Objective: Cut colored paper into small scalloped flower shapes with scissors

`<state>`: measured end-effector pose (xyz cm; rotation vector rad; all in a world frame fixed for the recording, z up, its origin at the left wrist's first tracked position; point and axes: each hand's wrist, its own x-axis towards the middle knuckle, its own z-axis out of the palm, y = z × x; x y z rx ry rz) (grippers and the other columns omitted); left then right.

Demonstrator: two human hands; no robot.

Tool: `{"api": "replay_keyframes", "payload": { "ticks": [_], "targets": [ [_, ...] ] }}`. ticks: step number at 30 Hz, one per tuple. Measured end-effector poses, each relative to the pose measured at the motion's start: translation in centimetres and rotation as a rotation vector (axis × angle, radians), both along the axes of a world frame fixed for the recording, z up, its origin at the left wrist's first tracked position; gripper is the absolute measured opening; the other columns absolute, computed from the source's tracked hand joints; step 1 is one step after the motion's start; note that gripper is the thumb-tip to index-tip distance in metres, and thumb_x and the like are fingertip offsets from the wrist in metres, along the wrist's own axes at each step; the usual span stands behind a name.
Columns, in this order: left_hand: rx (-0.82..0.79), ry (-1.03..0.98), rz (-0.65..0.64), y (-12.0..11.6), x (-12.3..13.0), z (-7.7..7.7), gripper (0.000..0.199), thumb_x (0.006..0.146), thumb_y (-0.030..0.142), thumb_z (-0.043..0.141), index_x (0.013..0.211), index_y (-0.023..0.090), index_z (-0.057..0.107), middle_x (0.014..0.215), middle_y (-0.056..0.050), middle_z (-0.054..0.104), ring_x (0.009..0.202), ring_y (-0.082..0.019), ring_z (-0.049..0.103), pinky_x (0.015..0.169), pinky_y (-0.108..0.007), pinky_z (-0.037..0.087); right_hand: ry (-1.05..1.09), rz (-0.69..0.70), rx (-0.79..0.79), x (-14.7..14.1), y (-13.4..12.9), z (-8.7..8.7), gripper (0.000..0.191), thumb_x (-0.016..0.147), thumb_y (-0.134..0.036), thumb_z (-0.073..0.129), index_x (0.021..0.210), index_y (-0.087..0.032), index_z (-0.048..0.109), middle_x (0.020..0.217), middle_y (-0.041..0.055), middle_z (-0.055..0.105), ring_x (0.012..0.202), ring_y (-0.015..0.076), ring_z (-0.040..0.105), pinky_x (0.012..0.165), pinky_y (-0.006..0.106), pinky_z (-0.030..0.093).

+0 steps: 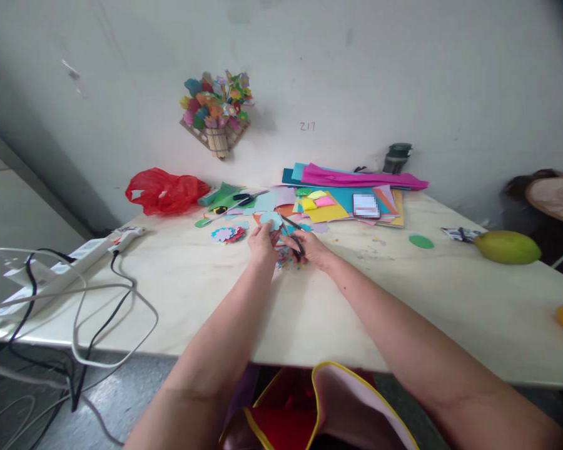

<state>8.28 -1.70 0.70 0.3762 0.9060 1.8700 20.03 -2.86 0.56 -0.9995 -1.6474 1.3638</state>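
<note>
Between the fingers of my left hand (pixel 263 240) is a light blue piece of paper (pixel 271 219) with a rounded edge. My right hand (pixel 312 248) grips a pair of dark-handled scissors (pixel 299 250), whose blades point up and left beside the paper. Whether the blades touch the paper I cannot tell. Small coloured paper scraps (pixel 288 262) lie on the table under both hands. Left of my left hand rests a stack of flower-shaped paper cutouts (pixel 228 234), blue, white and red.
A red plastic bag (pixel 164 190), coloured sheets (pixel 328 209), a phone-like object (pixel 366 205) and a second pair of scissors (pixel 246 198) line the back. Power strips (pixel 51 281) with loose cables occupy the left. A green mango-like fruit (pixel 507 247) lies right. Paper flowers (pixel 218 106) hang on the wall.
</note>
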Motion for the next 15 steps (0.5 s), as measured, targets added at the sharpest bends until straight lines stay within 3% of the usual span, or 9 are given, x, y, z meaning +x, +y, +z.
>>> {"api": "replay_keyframes", "payload": {
  "ticks": [15],
  "targets": [
    [-0.005, 0.003, 0.004, -0.26, 0.22, 0.29, 0.014, 0.068, 0.013, 0.067, 0.072, 0.016, 0.054, 0.062, 0.000, 0.062, 0.058, -0.013, 0.065, 0.057, -0.022, 0.047, -0.030, -0.013, 0.007, 0.14, -0.14, 0.26, 0.030, 0.074, -0.043, 0.069, 0.076, -0.018, 0.054, 0.052, -0.0026, 0.054, 0.039, 0.0087, 0.049, 0.028, 0.017, 0.029]
  ]
}}
